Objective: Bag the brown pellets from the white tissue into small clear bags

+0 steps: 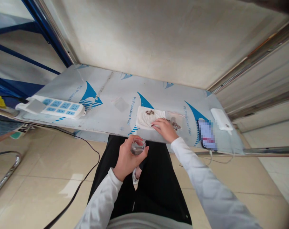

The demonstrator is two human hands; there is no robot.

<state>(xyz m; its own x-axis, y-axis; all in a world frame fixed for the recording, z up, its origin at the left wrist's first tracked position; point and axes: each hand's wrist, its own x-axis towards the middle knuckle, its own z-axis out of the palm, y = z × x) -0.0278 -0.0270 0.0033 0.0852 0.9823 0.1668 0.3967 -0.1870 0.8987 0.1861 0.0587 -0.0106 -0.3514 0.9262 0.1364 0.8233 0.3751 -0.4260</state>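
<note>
My left hand point(129, 156) is wrapped round a small clear cup point(138, 147), held in front of the shelf edge above my lap. The cup's mouth tilts up toward me; what it contains is hard to make out. My right hand point(165, 128) rests over a white paper sheet point(144, 121), its fingertips drawn together at the sheet's lower right. Whatever lies between them is too small to tell. A little pile of brown pieces point(149, 112) sits on the upper part of the sheet. Beside my right hand, more dark brown pieces point(176, 126) lie on a clear plastic bag point(179, 117).
The metal shelf point(106, 108) carries printed protective film. A white power strip point(61, 107) lies at left, with a black cable point(94, 159) hanging below. On the right are a phone point(207, 135) and a white charging box point(221, 119) with white cords. A wall stands behind.
</note>
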